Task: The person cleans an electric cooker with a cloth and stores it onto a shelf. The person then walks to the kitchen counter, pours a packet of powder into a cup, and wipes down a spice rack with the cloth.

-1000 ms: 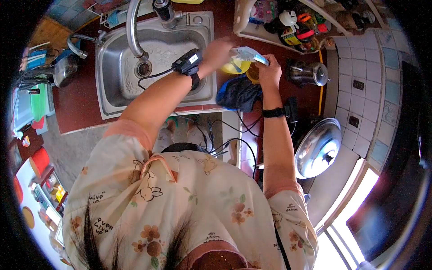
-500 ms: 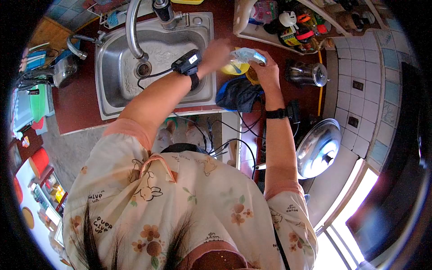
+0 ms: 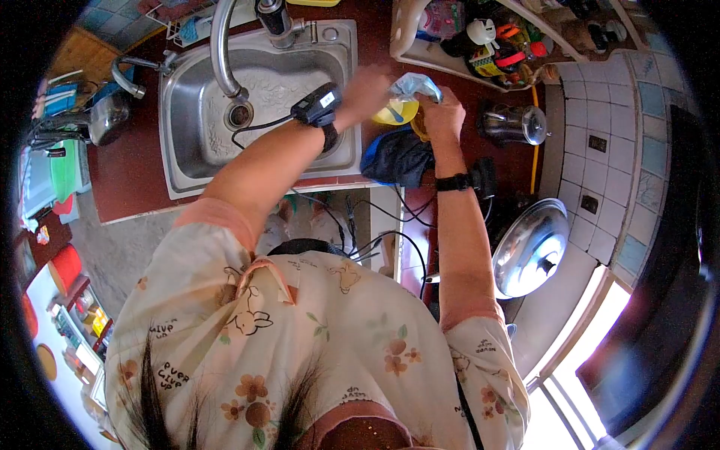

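Observation:
My right hand (image 3: 444,116) is closed on one end of a thin, clear bluish plastic bag (image 3: 412,84) above the counter. At the bag's other end is my left hand (image 3: 366,94), by the sink's right rim; motion blurs its fingers, so I cannot tell whether it grips the bag. Below the bag stands a yellow bowl (image 3: 397,112) with something bluish inside, partly covered. A brownish-yellow round thing, mostly hidden, shows beside my right hand. Just in front of the bowl lies a dark blue and black cloth (image 3: 394,157).
To the left is a steel sink (image 3: 169,135) with a curved faucet (image 3: 223,52). A rack (image 3: 409,45) of bottles stands at the back right. Right of my hands are a glass-and-metal pot (image 3: 514,124) and a large lid (image 3: 531,247). Black cables hang at the counter's front edge.
The bag has changed from a flatter, spread shape to an arched, crumpled one. My left hand has shifted slightly right, and my right hand has turned and moved a little.

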`<move>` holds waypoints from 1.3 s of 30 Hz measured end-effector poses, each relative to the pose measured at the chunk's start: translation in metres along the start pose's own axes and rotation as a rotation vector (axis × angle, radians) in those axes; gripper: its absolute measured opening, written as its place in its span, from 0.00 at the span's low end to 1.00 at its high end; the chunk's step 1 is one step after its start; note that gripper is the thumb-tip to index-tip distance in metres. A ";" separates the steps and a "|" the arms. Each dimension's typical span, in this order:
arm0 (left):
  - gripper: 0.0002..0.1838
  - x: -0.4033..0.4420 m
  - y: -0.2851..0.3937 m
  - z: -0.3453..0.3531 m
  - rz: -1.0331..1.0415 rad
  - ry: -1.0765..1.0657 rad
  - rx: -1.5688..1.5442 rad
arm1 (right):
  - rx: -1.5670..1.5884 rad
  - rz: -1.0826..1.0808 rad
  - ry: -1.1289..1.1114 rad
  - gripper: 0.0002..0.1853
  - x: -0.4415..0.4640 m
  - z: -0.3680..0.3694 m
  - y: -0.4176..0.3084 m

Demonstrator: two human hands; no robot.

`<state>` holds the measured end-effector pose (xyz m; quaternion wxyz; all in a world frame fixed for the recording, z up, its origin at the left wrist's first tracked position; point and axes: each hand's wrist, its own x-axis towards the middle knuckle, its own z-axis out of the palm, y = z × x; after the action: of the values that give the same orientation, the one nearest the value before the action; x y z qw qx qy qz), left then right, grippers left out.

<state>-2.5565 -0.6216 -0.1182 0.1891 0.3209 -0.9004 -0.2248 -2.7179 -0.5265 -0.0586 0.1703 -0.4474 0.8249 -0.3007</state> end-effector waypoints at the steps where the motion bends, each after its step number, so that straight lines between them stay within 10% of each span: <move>1: 0.16 0.001 0.001 -0.001 -0.006 0.004 -0.002 | -0.012 0.003 0.004 0.18 0.000 0.001 0.000; 39: 0.15 -0.009 -0.005 -0.018 -0.055 0.071 -0.072 | 0.111 0.029 0.023 0.16 -0.008 0.015 0.038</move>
<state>-2.5391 -0.6244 -0.1076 0.2263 0.3462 -0.8753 -0.2505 -2.7296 -0.5093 -0.0940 0.1900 -0.4217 0.8151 -0.3487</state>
